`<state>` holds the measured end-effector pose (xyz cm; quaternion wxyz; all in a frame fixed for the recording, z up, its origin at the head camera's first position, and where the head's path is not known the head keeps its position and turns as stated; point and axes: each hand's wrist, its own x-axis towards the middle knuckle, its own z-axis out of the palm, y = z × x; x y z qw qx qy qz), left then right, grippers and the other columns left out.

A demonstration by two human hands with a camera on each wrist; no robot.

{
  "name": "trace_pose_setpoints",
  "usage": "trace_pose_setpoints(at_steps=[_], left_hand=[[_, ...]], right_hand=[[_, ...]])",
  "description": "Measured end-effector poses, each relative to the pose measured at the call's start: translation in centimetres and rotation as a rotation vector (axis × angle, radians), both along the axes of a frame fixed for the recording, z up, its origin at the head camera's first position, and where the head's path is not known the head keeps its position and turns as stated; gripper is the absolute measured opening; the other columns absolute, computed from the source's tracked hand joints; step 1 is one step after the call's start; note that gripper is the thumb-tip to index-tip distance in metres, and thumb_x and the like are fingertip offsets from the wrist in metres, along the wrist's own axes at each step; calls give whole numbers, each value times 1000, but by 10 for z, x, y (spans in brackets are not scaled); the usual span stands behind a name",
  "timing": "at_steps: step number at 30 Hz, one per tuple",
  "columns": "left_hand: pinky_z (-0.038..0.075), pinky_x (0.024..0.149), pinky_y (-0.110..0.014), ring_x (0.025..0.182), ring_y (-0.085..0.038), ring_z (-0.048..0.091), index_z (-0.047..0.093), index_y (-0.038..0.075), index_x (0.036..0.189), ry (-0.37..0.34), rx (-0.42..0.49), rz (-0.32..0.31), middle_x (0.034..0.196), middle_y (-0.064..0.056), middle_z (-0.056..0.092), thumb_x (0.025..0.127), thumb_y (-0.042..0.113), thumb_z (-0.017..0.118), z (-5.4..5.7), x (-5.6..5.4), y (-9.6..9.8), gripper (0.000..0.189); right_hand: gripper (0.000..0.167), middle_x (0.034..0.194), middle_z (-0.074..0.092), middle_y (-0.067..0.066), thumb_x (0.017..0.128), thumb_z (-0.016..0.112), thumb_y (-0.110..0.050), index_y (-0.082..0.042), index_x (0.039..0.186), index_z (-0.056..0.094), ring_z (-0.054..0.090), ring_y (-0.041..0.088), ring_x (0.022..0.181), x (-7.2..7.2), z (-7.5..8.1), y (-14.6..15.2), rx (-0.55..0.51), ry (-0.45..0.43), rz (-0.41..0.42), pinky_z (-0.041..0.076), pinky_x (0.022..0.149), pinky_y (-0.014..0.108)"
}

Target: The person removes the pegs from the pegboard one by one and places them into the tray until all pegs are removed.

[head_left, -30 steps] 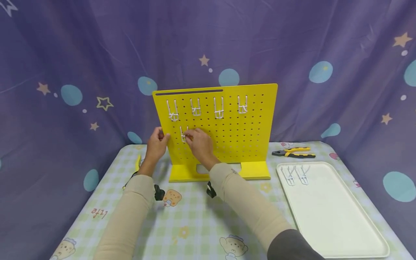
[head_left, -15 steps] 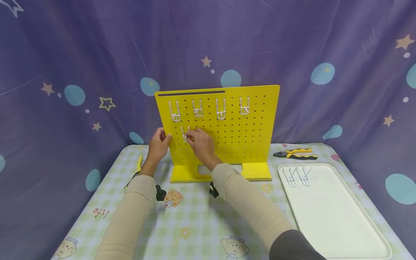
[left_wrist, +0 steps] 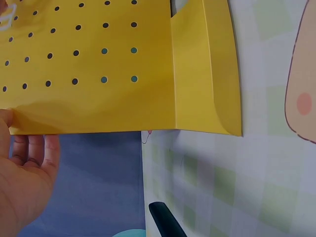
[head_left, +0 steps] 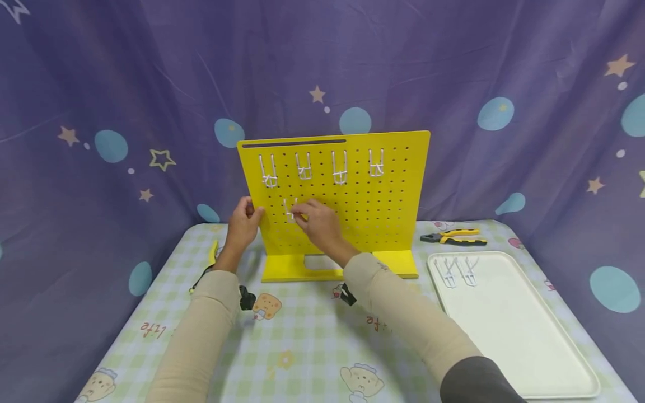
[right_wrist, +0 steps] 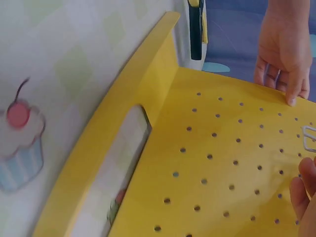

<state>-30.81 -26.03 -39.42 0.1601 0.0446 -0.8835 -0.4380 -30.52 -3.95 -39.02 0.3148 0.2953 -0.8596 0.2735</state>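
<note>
A yellow pegboard (head_left: 363,224) stands upright on its base at the table's middle. My left hand (head_left: 243,225) grips its left edge, thumb on the front face and fingers behind, as the left wrist view also shows. Lower on the board's left part, my right hand (head_left: 322,226) pinches a white wire hook (head_left: 289,214) against the face, and its fingertips partly hide it. In the right wrist view this hook (right_wrist: 306,139) shows at the right border beside the fingertips. Several white hooks, among them a top-row hook (head_left: 340,168), hang along the board's upper part.
To the right lies a cream tray (head_left: 519,336) with two white hooks (head_left: 458,272) at its far left corner. Behind it are yellow-and-black pliers (head_left: 453,237). Another yellow-and-black tool (head_left: 213,252) lies left of the board, partly behind the left arm. A purple curtain (head_left: 322,56) closes the back.
My right hand and the lower hook have shifted slightly right along the board. My left hand keeps its grip on the edge. The head view has swayed slightly.
</note>
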Motion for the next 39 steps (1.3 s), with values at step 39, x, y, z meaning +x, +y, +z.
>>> trace_pose_setpoints(at_steps=[39], left_hand=[[41,79,-36,91,-27,50,48,9,129,4,-38,-24,104,-11,52,106,32,51,-1,-1,-3,33]], right_hand=[[12,95,76,7,92,77,-26,-16,99,78,60,14,63,31,-3,251,-176,-346,-160,47,55,28]])
